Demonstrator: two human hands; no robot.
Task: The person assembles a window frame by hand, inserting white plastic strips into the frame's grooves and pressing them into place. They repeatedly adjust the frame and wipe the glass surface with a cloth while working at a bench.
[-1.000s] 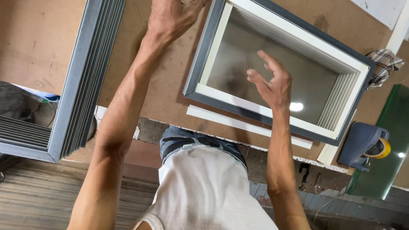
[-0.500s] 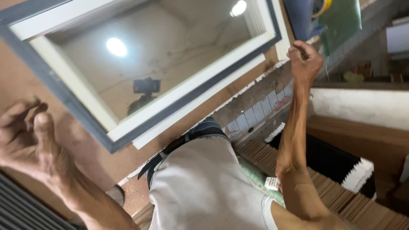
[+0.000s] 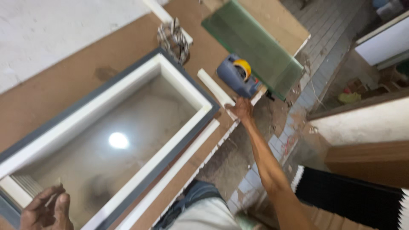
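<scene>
At the lower left of the frame your left hand (image 3: 44, 211) hovers over the near corner of the framed glass panel (image 3: 115, 140), fingers loosely curled and holding nothing. A second ago that hand was stretched out toward the upper part of the picture; now it sits low and close to you, so it has let go of the frame's far side.

The panel lies flat on the brown tabletop (image 3: 64, 89), grey outer frame around white inner trim, with a lamp's bright spot reflected in the glass. It fills the left and middle of the picture. A loose white strip (image 3: 170, 181) runs along its lower right edge, just beside the grey frame.

Further out, at the centre, your right hand (image 3: 242, 109) has reached to the tabletop's edge and closes on the end of a short white trim piece (image 3: 215, 88). Half a second ago the same hand was up by the blue tool; now it is down on the trim. Judging by that, the work has shifted from steadying the panel to taking up a trim piece.

Just beyond lie the blue-and-yellow power tool (image 3: 237, 74), a green glass sheet (image 3: 251, 40), and a bundle of cord (image 3: 174, 37) at the upper middle.
</scene>
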